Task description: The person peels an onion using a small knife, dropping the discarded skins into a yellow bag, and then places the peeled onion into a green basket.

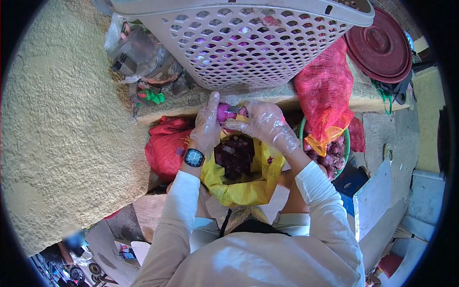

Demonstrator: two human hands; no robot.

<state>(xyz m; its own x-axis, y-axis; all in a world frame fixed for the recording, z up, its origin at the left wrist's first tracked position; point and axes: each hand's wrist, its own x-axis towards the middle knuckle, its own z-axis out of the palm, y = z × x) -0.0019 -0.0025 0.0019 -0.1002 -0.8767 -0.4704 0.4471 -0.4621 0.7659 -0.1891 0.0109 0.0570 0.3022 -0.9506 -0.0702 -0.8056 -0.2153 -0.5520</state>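
Observation:
Both hands wear clear plastic gloves and meet above a yellow bag [217,189]. My left hand [206,125], with a dark watch at its wrist, grips a peeled purple onion [223,113]. Closed around a small knife, my right hand [267,122] is just to the right of it. The knife's short blade [233,109] lies against the onion; its handle is mostly hidden by the fingers. Dark red onion skins [234,155] fill the inside of the open bag between my knees.
A white perforated basket [248,48] holding purple onions stands on the ledge ahead. At right, a red mesh sack [327,81] hangs over a green-rimmed basin [348,153] of unpeeled onions [334,155]. A red sack [165,148] lies left; a maroon lid [380,45] sits upper right.

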